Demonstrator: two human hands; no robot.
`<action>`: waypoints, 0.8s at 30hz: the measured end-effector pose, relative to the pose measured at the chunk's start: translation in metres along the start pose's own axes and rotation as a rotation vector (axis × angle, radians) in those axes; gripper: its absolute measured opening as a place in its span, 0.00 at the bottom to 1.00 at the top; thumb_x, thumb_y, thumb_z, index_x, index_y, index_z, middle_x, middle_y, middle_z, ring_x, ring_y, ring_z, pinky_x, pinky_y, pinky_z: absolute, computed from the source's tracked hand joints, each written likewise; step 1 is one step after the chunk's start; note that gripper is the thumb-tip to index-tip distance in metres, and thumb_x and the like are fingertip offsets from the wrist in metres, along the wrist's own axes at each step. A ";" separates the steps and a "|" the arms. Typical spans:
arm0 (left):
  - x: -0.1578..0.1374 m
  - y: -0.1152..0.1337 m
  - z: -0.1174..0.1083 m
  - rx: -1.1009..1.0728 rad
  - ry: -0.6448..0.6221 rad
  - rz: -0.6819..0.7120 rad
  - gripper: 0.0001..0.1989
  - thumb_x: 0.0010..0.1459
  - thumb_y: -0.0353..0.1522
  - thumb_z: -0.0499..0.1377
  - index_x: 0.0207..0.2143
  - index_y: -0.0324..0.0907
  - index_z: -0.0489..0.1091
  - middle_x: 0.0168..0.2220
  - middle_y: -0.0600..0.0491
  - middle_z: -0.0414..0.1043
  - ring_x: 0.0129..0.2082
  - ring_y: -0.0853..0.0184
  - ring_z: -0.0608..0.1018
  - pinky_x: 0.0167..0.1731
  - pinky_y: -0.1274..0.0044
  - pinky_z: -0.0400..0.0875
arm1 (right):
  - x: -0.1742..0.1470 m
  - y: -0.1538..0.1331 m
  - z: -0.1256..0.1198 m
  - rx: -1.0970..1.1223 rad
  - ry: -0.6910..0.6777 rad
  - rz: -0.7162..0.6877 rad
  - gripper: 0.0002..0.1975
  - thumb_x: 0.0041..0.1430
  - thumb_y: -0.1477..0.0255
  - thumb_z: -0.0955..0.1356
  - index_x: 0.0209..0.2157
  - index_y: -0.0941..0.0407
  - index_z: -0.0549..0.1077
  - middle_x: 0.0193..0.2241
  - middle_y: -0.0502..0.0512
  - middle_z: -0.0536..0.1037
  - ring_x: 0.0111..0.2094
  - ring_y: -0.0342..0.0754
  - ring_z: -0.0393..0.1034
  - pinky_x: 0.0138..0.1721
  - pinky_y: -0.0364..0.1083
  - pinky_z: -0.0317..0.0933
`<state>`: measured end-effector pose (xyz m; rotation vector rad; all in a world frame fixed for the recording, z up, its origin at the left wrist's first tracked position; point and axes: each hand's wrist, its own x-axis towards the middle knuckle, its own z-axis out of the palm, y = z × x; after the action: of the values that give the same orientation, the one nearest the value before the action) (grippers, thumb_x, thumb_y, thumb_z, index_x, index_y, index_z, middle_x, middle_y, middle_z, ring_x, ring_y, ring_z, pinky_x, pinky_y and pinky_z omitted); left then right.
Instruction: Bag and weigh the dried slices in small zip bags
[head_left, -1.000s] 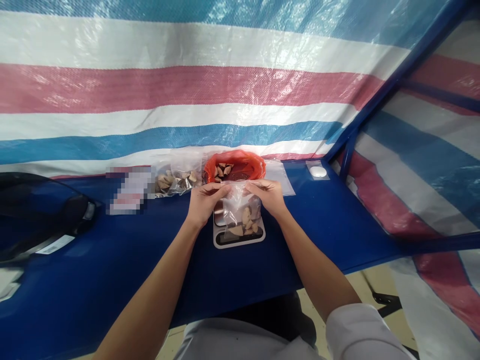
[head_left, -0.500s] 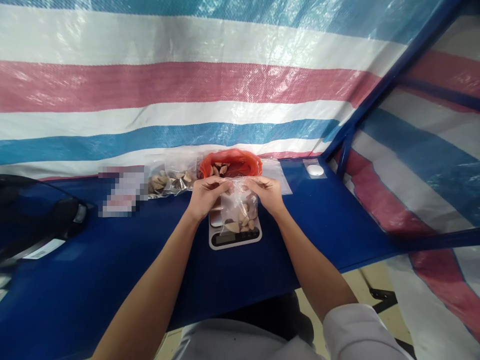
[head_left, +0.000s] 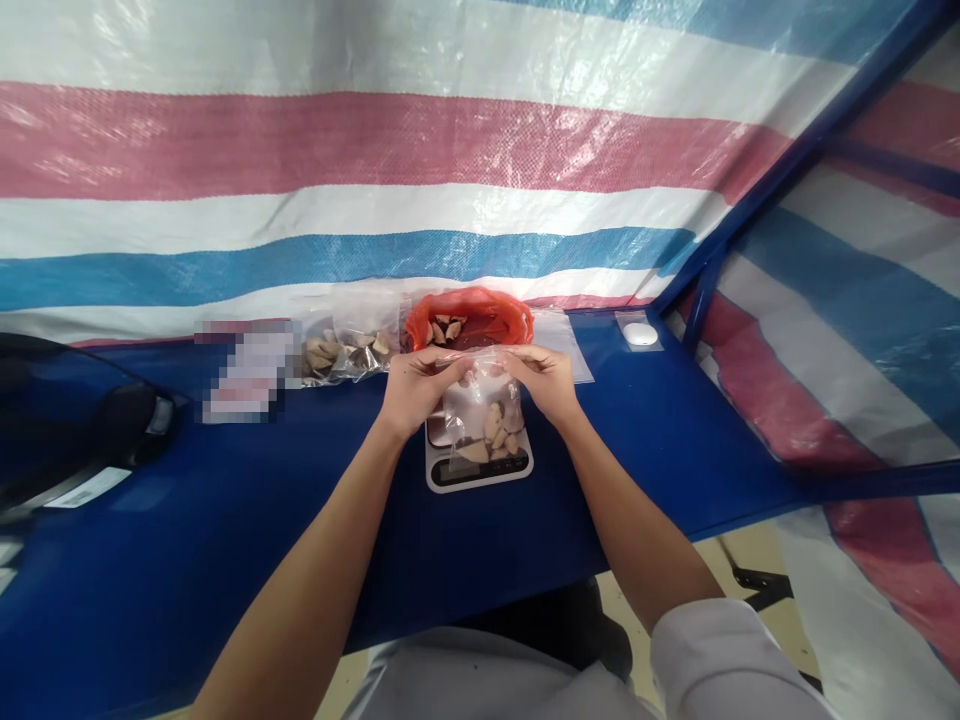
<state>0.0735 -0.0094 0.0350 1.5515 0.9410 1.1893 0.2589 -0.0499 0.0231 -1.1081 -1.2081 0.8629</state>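
Note:
My left hand (head_left: 424, 385) and my right hand (head_left: 541, 380) both pinch the top edge of a clear zip bag (head_left: 484, 400), one near each corner. Several light brown dried slices (head_left: 493, 428) lie in the bottom of the bag. It hangs in front of a white kitchen scale (head_left: 480, 484) and hides much of its plate; whether the bag touches the scale I cannot tell. Right behind my hands sits an open red plastic bag (head_left: 517, 318) with more brown pieces (head_left: 446, 328) inside.
Left of the red bag lie filled clear bags (head_left: 349, 355) and a blurred-out paper (head_left: 247, 370). A clear sheet (head_left: 574, 345) and a small white rounded object (head_left: 640, 334) are on the right of the blue table (head_left: 262, 540). Something black (head_left: 127, 430) stands far left.
The view has shifted slightly, moving most things a little up and right. Both hands keep their pinch on the zip bag's top edge, with their fingertips slightly shifted along it.

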 end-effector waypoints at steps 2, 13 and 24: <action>-0.001 0.001 -0.001 0.004 -0.001 -0.003 0.13 0.46 0.42 0.71 0.28 0.41 0.82 0.25 0.51 0.80 0.26 0.64 0.79 0.31 0.75 0.75 | 0.000 0.000 -0.001 -0.006 0.017 -0.004 0.16 0.50 0.54 0.75 0.30 0.53 0.82 0.29 0.52 0.83 0.32 0.51 0.78 0.36 0.50 0.74; -0.005 0.007 0.002 0.063 0.008 -0.006 0.14 0.44 0.42 0.71 0.27 0.41 0.81 0.28 0.49 0.82 0.29 0.63 0.80 0.32 0.75 0.75 | -0.004 0.004 -0.001 -0.024 -0.067 -0.042 0.11 0.54 0.61 0.74 0.33 0.53 0.84 0.28 0.51 0.84 0.30 0.48 0.77 0.35 0.47 0.72; -0.006 0.012 0.001 0.042 -0.020 -0.020 0.17 0.42 0.45 0.72 0.27 0.40 0.81 0.27 0.48 0.81 0.28 0.62 0.80 0.31 0.74 0.76 | -0.002 0.001 -0.002 -0.016 -0.057 -0.007 0.16 0.52 0.56 0.74 0.32 0.54 0.84 0.26 0.51 0.82 0.26 0.46 0.74 0.28 0.45 0.72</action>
<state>0.0736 -0.0188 0.0444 1.5803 0.9718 1.1447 0.2602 -0.0520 0.0211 -1.0982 -1.2669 0.8856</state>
